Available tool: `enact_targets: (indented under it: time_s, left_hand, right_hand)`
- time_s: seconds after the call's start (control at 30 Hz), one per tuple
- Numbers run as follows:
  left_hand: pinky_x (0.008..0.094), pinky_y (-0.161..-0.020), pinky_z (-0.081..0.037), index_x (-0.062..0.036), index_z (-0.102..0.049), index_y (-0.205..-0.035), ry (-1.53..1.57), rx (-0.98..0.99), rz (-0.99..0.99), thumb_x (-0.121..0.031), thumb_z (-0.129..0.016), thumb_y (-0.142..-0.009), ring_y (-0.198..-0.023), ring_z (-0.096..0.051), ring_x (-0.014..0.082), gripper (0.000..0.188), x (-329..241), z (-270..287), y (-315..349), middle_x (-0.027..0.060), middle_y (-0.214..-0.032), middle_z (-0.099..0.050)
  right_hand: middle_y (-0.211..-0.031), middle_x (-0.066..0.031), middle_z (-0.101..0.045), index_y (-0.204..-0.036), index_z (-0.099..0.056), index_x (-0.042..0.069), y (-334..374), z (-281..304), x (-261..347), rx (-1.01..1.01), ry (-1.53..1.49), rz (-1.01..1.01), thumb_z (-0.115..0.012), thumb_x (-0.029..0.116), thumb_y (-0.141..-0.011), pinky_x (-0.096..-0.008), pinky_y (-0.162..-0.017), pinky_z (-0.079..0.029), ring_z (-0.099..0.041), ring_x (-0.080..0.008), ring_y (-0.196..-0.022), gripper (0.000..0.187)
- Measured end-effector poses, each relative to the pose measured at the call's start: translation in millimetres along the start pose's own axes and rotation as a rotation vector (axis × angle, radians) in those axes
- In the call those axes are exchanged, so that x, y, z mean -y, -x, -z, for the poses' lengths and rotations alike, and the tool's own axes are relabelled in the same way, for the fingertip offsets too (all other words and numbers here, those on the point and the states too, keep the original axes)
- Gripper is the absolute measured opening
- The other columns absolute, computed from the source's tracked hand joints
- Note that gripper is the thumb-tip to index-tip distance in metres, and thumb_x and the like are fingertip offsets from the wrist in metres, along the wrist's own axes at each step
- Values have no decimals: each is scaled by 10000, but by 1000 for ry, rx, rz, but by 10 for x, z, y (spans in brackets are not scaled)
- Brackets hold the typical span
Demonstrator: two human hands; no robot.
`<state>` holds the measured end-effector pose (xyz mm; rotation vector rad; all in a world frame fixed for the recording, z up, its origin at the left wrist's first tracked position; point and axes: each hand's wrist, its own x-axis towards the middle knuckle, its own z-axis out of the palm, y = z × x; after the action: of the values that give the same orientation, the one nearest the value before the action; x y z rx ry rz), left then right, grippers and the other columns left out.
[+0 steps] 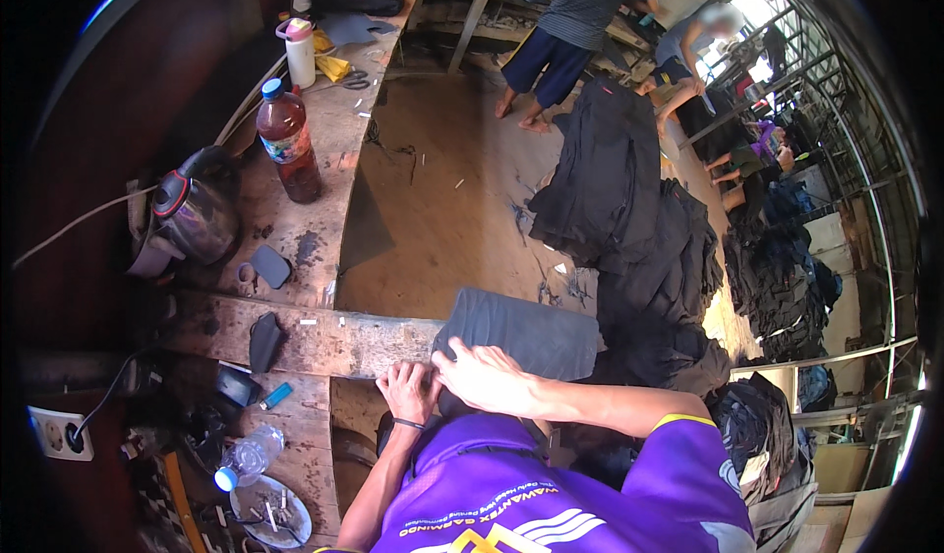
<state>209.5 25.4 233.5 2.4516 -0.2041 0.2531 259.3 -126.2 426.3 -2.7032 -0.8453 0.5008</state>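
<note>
A dark grey piece of cloth lies over the right end of a narrow wooden plank in front of me. My right hand reaches across from the right, its fingers closed on the cloth's left end. Close beside it, my left hand rests at the plank's near edge with curled fingers. What those fingers hold, if anything, is hidden. Dark fabric shows below the two hands, against my purple shirt.
On the left bench stand a kettle, a bottle of dark drink and a white bottle. Nearer are a clear bottle and an ashtray plate. Dark garments are heaped rightward. Several people work beyond.
</note>
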Motion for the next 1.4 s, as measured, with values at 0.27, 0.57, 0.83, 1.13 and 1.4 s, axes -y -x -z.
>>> enact_targets:
  time_s: [0.27,0.57,0.83,1.13,1.4]
  left_hand:
    - [485,-914,-362,-158,-672,-992,22,23,-28,-316,-758,-824,-1020,-566,277,246,30,5,32,45,-991,-638]
    - [492,-909,-366,-172,-686,-1006,27,58,-10,-313,-757,-837,-1028,-569,278,231,25,15,13,44,-992,-639]
    - [495,-905,-371,-206,-702,-1000,33,16,-31,-331,-762,-856,-1004,-583,259,200,19,23,4,28,-954,-644]
    - [495,-892,-371,-207,-695,-1004,30,2,-44,-318,-776,-828,-1008,-582,258,224,34,-9,11,25,-984,-649]
    - [489,-907,-369,-187,-694,-1028,36,15,-54,-308,-771,-828,-1022,-581,262,246,61,-6,37,29,-1008,-648]
  right_hand:
    - [-947,-294,-629,-1142,-569,-70,-67,-76,-2,91,-4,-6,-608,176,-955,-471,-589,-583,-682,-421,-649,312]
    - [-953,-299,-683,-1237,-586,-117,-76,42,10,96,21,-50,-591,153,-912,-482,-660,-593,-711,-432,-760,423]
    - [-1111,-353,-627,-1190,-588,-82,-83,-5,-42,147,38,-92,-602,216,-957,-485,-638,-589,-703,-420,-703,378]
    - [-1034,-294,-590,-1177,-562,-58,-89,-30,-75,121,76,-52,-623,207,-959,-476,-557,-569,-693,-396,-676,348]
    - [-1044,-297,-603,-1106,-566,-57,-74,-9,8,107,25,-43,-593,184,-968,-480,-579,-584,-691,-392,-672,278]
